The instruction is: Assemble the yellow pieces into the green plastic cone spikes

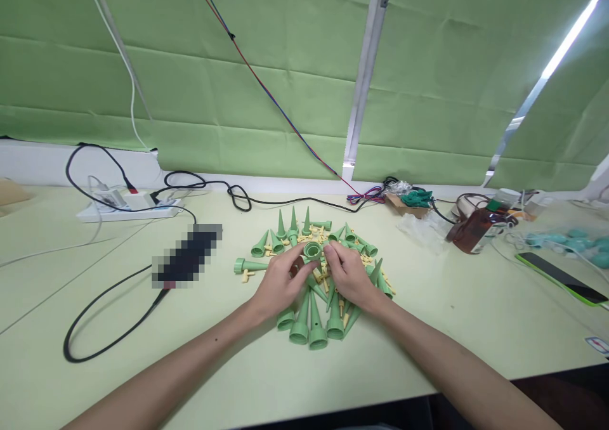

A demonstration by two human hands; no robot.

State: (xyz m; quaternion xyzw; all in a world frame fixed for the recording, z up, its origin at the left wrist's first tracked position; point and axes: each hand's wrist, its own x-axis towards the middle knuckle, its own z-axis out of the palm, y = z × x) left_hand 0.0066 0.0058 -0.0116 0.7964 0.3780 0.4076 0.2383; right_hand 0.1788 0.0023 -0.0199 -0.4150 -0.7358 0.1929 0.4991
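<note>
The pale worktop point(361, 373) is carrying a spread of green cones point(318, 328), some lying at six o'clock, others standing at eleven. Centrally, the left hand point(280, 281) is gripping one cone point(313, 250), its round end facing the person. The right hand point(352, 274) is pausing just beside it at three o'clock, its hold unclear. Yellow pieces point(246, 276) are lying among the cones.

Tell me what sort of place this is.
Probably a small workroom: green plastic cones and little yellow parts lie piled on a table, with a power strip at the back left.
</note>
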